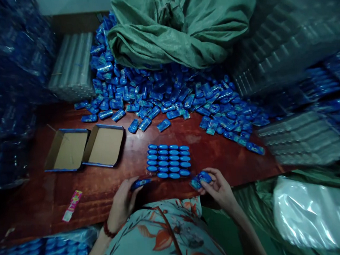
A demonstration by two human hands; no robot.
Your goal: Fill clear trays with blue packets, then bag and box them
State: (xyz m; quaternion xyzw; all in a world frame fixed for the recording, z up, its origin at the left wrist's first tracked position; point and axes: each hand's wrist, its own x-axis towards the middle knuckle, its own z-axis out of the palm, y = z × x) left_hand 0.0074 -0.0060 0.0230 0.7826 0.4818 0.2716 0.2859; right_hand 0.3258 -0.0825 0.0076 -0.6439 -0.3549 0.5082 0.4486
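Note:
My left hand (123, 201) holds one small blue packet (141, 182) at the near edge of the red-brown table (213, 151). My right hand (218, 186) grips a couple of blue packets (201, 179) just right of it. Between and just beyond my hands lies a neat block of blue packets (169, 161), set in several rows. A large loose heap of the same blue packets (167, 92) spreads across the far half of the table.
Two open shallow cardboard boxes (85, 147) lie at the left. A green sack (178, 23) slumps behind the heap. Clear plastic trays (303, 137) stack at the right, a tray stack (72, 66) at far left. A pink wrapper (72, 205) lies near the front edge.

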